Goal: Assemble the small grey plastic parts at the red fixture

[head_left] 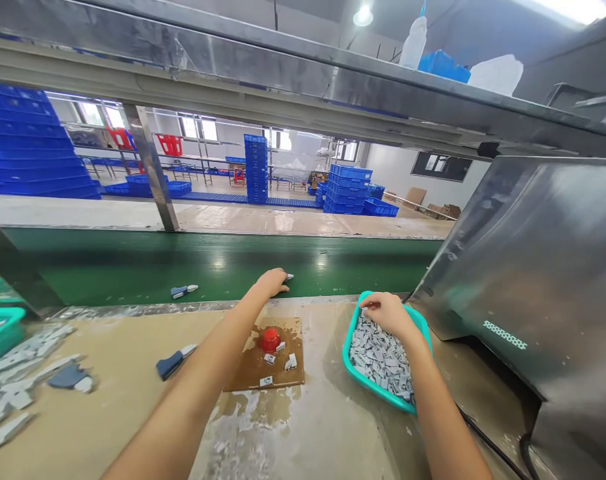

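Note:
My left hand [273,283] reaches over the near edge of the green conveyor belt [133,267]; a small pale piece [289,277] shows at its fingertips. Over the top of a turquoise basket [351,370] filled with small grey pieces [380,357] is my right hand [383,310], its fingers curled together; what they hold, if anything, is hidden. Between my arms lies a wet brown board [295,333] with a red domed object [271,340] and several small pale pieces [266,381] on it.
A blue-and-white piece [183,291] lies on the belt. Two dark blue-and-white pieces [170,365] [70,378] and a pile of long pale pieces [13,387] are at left. A metal housing [543,267] stands at right, with a metal shelf [283,67] overhead.

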Available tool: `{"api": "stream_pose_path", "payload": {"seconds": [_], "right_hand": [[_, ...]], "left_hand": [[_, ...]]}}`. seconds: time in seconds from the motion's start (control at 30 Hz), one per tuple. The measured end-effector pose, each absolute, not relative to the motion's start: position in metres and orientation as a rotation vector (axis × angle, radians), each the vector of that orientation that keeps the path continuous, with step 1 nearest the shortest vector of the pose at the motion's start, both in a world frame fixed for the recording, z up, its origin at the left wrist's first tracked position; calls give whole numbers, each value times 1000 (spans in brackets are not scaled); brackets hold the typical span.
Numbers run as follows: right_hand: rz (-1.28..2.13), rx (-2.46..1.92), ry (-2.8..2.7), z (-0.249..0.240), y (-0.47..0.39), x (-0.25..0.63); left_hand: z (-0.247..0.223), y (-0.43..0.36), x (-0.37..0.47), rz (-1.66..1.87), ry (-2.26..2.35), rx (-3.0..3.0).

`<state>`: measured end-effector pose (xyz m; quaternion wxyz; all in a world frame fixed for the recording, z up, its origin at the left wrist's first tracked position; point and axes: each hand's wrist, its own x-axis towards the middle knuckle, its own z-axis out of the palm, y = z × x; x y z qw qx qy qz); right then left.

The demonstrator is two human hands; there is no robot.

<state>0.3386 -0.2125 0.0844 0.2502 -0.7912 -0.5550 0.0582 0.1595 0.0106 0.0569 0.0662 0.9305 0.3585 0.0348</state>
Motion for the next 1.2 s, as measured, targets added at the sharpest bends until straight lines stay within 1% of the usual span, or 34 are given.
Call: {"api": "stream_pose_path", "payload": {"seconds": [0.13, 0.27, 0.33, 0.43, 0.53, 0.73, 0.9, 1.0, 1.2], "right_hand": [[308, -1858, -1501, 85, -213, 338], [412, -1606, -1322, 88, -209, 330], [403, -1448, -1239, 91, -205, 319], [331, -1301, -1220, 94, -199, 292], [341, -1266, -1257, 91, -193, 264], [575, -1333, -1262, 78, -189, 230], [672, -1436, -1290, 68, -185, 225], [635, -1426, -1303, 61, -183, 226], [533, -1410, -1496, 54, -181, 223]], "left_hand": [[56, 16, 137, 216, 1139, 2753], [54, 7, 104, 359, 1207, 2668], [56, -7, 86, 508, 1177, 2485], [66, -37, 60, 729, 928, 1953], [77, -63, 39, 816, 724, 1574], [80, -78, 26, 806, 680, 1208], [81, -78, 27, 757, 625, 1153], [81, -78, 26, 759, 596, 1145], [78, -78, 28, 751, 638, 1088]]}}
